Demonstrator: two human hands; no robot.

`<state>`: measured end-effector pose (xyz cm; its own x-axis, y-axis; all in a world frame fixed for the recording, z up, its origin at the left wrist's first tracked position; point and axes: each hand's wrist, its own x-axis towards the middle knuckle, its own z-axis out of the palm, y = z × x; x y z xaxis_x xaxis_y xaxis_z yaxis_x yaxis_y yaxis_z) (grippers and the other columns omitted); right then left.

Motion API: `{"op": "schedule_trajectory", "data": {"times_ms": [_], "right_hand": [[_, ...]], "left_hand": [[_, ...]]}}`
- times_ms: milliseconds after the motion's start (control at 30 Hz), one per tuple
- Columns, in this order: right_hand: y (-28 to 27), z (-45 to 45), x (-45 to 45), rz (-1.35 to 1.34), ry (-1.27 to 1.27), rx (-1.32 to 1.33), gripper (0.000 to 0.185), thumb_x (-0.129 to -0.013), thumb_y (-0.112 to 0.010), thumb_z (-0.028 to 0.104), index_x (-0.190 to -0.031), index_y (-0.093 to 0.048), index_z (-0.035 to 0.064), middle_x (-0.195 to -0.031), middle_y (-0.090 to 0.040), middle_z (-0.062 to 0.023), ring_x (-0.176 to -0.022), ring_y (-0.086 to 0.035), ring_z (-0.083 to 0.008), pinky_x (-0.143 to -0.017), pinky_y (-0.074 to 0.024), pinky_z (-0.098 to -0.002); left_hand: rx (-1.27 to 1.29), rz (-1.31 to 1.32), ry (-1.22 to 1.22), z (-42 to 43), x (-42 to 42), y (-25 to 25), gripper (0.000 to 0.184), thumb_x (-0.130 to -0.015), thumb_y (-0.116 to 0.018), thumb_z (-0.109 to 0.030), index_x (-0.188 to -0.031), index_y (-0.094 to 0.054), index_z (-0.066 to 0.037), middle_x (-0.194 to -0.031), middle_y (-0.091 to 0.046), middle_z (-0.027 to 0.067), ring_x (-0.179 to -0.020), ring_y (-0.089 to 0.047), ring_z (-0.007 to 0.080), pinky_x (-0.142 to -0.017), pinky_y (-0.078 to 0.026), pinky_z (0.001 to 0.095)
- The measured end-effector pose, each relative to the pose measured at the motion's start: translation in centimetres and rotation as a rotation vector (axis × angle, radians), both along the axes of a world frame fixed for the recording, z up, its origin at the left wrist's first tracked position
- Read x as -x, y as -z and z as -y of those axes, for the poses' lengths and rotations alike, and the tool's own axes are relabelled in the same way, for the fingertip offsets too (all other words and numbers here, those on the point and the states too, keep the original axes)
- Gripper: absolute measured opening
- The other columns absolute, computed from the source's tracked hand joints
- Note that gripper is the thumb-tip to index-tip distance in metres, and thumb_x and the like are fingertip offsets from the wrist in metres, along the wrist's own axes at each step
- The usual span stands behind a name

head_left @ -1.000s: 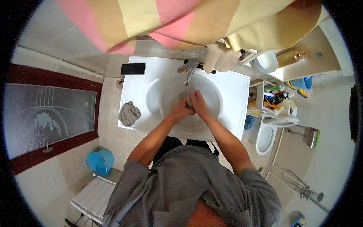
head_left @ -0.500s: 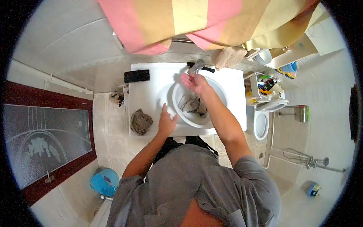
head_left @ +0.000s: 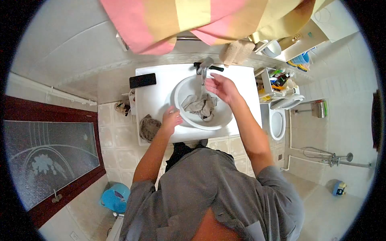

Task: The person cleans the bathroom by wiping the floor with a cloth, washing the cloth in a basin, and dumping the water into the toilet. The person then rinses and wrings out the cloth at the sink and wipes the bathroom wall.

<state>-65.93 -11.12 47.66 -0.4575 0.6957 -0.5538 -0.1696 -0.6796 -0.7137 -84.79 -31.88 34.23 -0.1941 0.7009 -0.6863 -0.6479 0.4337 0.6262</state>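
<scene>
A white basin [head_left: 179,85] stands on the white sink counter, under the tap [head_left: 204,69]. A wet grey cloth [head_left: 200,107] lies bunched inside it. What looks like a thin stream of water runs from the spout into the basin. My left hand [head_left: 171,119] is at the basin's left rim with its fingers apart; whether it touches the rim is hard to tell. Over the basin's right side, beside the spout, my right hand [head_left: 222,87] hangs with loosely spread fingers and nothing in it. A second, darker grey-brown cloth [head_left: 150,127] lies crumpled left of my left hand.
A black phone [head_left: 142,80] lies at the counter's back left. A beige towel [head_left: 237,52] hangs behind the tap. Bottles fill a shelf [head_left: 279,83] on the right, near a toilet [head_left: 277,124]. A blue bucket [head_left: 115,198] stands on the floor at lower left.
My right hand has moved from in front of the tap to the right of its spout. The tap's spout and the stream now show. The basin and cloth appear shifted slightly left in view.
</scene>
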Motion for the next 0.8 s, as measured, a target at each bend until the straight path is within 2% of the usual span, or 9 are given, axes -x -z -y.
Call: {"op": "schedule_trajectory", "data": {"times_ms": [67, 200, 367, 433, 467, 567, 633, 733, 800], "right_hand": [[0.1, 3.1, -4.1, 0.170, 0.054, -0.254, 0.033, -0.098, -0.055, 0.017, -0.125, -0.054, -0.0010, -0.101, -0.067, -0.0133, -0.087, -0.066, -0.0210, -0.076, -0.0568, -0.0346], [3.1, 8.5, -14.5, 0.442, 0.162, -0.571, 0.028, -0.093, -0.062, 0.013, -0.116, -0.062, -0.0029, -0.093, -0.069, -0.0112, -0.081, -0.066, -0.0163, -0.072, -0.0548, -0.0296], [10.9, 15.2, -27.4, 0.713, 0.223, -0.443, 0.022, -0.096, -0.058, 0.018, -0.105, -0.065, -0.0008, -0.081, -0.067, -0.0073, -0.068, -0.063, -0.0126, -0.058, -0.0509, -0.0261], [13.9, 18.6, -31.6, 0.778, 0.054, -0.244, 0.017, -0.094, -0.060, 0.018, -0.100, -0.064, 0.0019, -0.084, -0.068, -0.0085, -0.071, -0.064, -0.0149, -0.061, -0.0535, -0.0279], [18.0, 20.7, -34.7, 0.764, -0.022, -0.137, 0.016, -0.095, -0.056, 0.017, -0.100, -0.064, 0.0039, -0.083, -0.067, -0.0092, -0.069, -0.065, -0.0168, -0.059, -0.0542, -0.0304], [23.7, 27.4, -40.1, 0.683, -0.021, 0.235, 0.015, -0.088, -0.058, 0.016, -0.089, -0.064, 0.0030, -0.075, -0.065, -0.0086, -0.060, -0.062, -0.0175, -0.050, -0.0512, -0.0327], [27.9, 31.6, -44.8, 0.702, -0.404, -0.058, 0.015, -0.087, -0.061, 0.020, -0.086, -0.061, 0.0054, -0.074, -0.064, -0.0068, -0.063, -0.062, -0.0187, -0.053, -0.0523, -0.0346], [32.9, 36.1, -48.6, 1.159, -1.197, -1.010, 0.013, -0.088, -0.059, 0.020, -0.081, -0.057, 0.0080, -0.077, -0.064, -0.0070, -0.066, -0.063, -0.0193, -0.054, -0.0530, -0.0384], [30.5, 36.6, -48.2, 1.059, -1.008, -0.706, 0.013, -0.088, -0.059, 0.019, -0.084, -0.057, 0.0077, -0.079, -0.064, -0.0080, -0.068, -0.064, -0.0202, -0.056, -0.0539, -0.0389]], "left_hand": [[0.038, -0.118, 0.019, 1.5, 0.8, -0.5, 0.075, -0.090, -0.067, -0.020, -0.150, -0.024, -0.010, -0.116, -0.062, 0.0143, -0.098, -0.064, 0.0258, -0.082, -0.055, 0.0397], [-0.059, -0.402, -0.080, 4.1, 2.2, -6.1, 0.061, -0.090, -0.069, -0.020, -0.143, -0.041, -0.009, -0.106, -0.066, 0.0093, -0.090, -0.064, 0.0191, -0.077, -0.053, 0.0331], [-0.607, -1.109, -0.276, 2.8, 2.3, -26.6, 0.025, -0.096, -0.058, -0.008, -0.120, -0.063, -0.001, -0.086, -0.060, 0.0007, -0.072, -0.052, 0.0080, -0.062, -0.044, 0.0221], [-0.951, -1.306, -0.488, 3.0, 1.2, -34.4, 0.031, -0.086, -0.066, -0.005, -0.115, -0.062, 0.005, -0.085, -0.063, 0.0105, -0.073, -0.054, 0.0158, -0.065, -0.047, 0.0259], [-1.169, -1.370, -0.508, 2.7, -0.4, -38.8, 0.031, -0.089, -0.052, 0.003, -0.117, -0.063, 0.002, -0.086, -0.062, 0.0102, -0.068, -0.053, 0.0145, -0.061, -0.046, 0.0248], [-1.466, -1.499, 0.004, 4.5, -0.8, -46.4, 0.029, -0.088, -0.052, -0.004, -0.114, -0.063, 0.003, -0.087, -0.063, 0.0141, -0.069, -0.055, 0.0200, -0.063, -0.047, 0.0269], [-1.530, -1.596, 0.339, 4.2, -1.5, -48.7, 0.029, -0.088, -0.052, -0.006, -0.114, -0.062, 0.003, -0.087, -0.063, 0.0144, -0.070, -0.055, 0.0202, -0.063, -0.047, 0.0271], [-1.519, -1.649, 0.668, 2.9, -2.4, -49.9, 0.028, -0.089, -0.053, -0.008, -0.113, -0.062, 0.003, -0.087, -0.062, 0.0148, -0.070, -0.056, 0.0206, -0.063, -0.047, 0.0273], [-1.493, -1.649, 0.803, 2.1, -2.8, -49.8, 0.028, -0.089, -0.053, -0.009, -0.113, -0.062, 0.003, -0.088, -0.062, 0.0150, -0.070, -0.056, 0.0208, -0.063, -0.047, 0.0275]]}}
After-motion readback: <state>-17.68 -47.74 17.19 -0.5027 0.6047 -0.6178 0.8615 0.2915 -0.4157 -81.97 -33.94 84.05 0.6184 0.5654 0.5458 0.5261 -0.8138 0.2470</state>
